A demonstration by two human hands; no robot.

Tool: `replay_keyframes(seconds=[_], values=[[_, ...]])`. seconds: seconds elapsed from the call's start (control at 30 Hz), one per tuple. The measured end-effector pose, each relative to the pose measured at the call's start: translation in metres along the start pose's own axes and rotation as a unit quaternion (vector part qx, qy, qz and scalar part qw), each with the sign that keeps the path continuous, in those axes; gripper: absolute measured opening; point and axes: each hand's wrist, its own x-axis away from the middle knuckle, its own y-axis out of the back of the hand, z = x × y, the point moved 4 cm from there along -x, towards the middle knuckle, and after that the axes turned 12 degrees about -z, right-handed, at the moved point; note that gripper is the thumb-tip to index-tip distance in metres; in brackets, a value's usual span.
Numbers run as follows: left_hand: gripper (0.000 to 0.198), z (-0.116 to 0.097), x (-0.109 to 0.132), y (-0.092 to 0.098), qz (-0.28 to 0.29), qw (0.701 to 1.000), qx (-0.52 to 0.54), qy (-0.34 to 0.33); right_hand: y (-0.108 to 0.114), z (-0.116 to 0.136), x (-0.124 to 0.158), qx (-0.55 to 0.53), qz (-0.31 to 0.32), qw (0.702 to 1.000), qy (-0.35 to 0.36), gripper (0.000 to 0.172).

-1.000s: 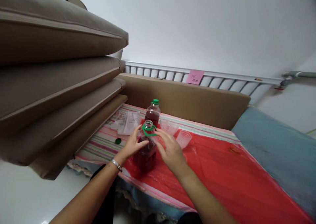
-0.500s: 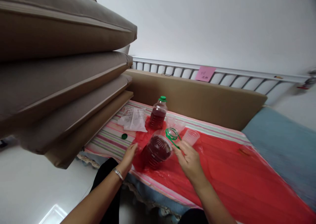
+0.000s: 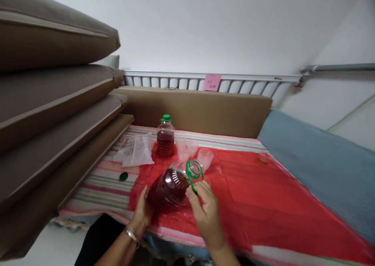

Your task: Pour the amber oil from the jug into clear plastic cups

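Observation:
A clear plastic jug (image 3: 171, 188) of dark red liquid is tilted to the right, its uncapped mouth higher than its base. My right hand (image 3: 203, 207) has its fingers closed on the green handle (image 3: 191, 182) at the jug's neck. Against the lower left side of the jug, my left hand (image 3: 143, 209) cups the base; some of its fingers are hidden behind it. Just beyond the mouth lies a clear plastic cup (image 3: 205, 157). More clear cups (image 3: 186, 147) stand behind. A green cap (image 3: 123, 176) rests on the striped cloth to the left.
A second jug (image 3: 165, 139), green-capped, stands upright at the back. Plastic packaging (image 3: 137, 150) lies left of it. Red plastic sheeting (image 3: 258, 199) covers much of the striped cloth (image 3: 102, 184). Stacked cushions (image 3: 58, 90) rise at left; a brown panel (image 3: 205, 111) stands behind.
My left hand has come onto the jug's base from beside it. The jug's mouth has turned toward the right, with my right hand still on the handle. The view has swung right.

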Motion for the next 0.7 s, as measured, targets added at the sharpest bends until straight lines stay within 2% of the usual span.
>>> replay_keyframes(seconds=[0.17, 0.33, 0.43, 0.57, 0.7], values=[[0.039, -0.016, 0.016, -0.001, -0.070, 0.997, 0.028, -0.017, -0.003, 0.003, 0.003, 0.010, -0.053, 0.998, -0.012, 0.028], [0.029, -0.053, 0.038, 0.020, -0.133, 0.990, 0.001, -0.054, 0.005, -0.005, 0.009, -0.052, -0.072, 0.995, -0.040, 0.025], [0.029, -0.067, 0.052, 0.034, -0.184, 0.981, -0.036, -0.054, 0.005, -0.010, 0.015, -0.094, -0.068, 0.992, -0.054, 0.023], [0.027, -0.073, 0.069, 0.051, -0.229, 0.969, -0.072, -0.050, -0.001, -0.018, 0.022, -0.125, -0.056, 0.987, -0.079, 0.023], [0.020, -0.075, 0.079, 0.067, -0.250, 0.960, -0.112, -0.051, -0.005, -0.028, 0.028, -0.146, -0.051, 0.981, -0.115, 0.028]])
